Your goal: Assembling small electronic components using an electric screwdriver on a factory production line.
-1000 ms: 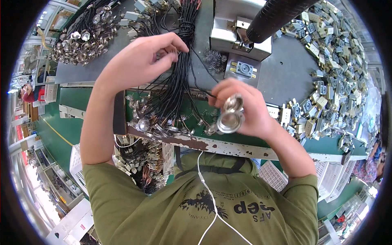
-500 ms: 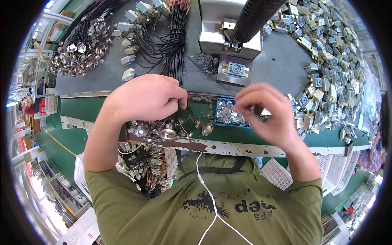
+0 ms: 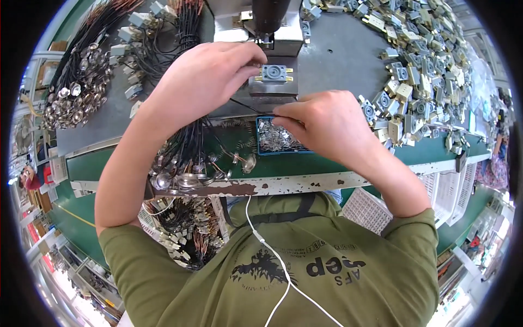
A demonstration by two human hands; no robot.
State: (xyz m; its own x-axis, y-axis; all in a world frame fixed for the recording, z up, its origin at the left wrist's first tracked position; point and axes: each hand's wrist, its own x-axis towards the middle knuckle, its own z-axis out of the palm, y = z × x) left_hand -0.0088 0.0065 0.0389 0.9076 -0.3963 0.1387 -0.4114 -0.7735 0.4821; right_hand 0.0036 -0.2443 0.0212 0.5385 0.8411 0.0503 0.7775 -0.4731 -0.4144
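A grey and cream block with brass side terminals (image 3: 274,73) sits on a small metal fixture (image 3: 274,90) below a press head. My left hand (image 3: 210,73) is closed in a pinch beside the block's left terminal; whatever its fingertips hold is hidden. A black wire (image 3: 246,104) runs from beneath my left hand to my right hand (image 3: 329,119), whose thumb and forefinger pinch it. My right hand hovers over a blue tray of small metal pieces (image 3: 277,136). Below my left wrist hang black wires ending in round metal cups (image 3: 188,179) at the bench edge.
The metal press (image 3: 267,24) stands at the back centre. Many similar blocks (image 3: 430,76) are heaped on the right. Bundled wires with metal cups (image 3: 81,90) lie at the left. Under the bench are a container of wired parts (image 3: 188,229) and a white perforated basket (image 3: 366,210).
My left hand has moved up and forward to the block. My right hand has shifted left, and a black wire now stretches to its fingertips. The whole view has shifted slightly.
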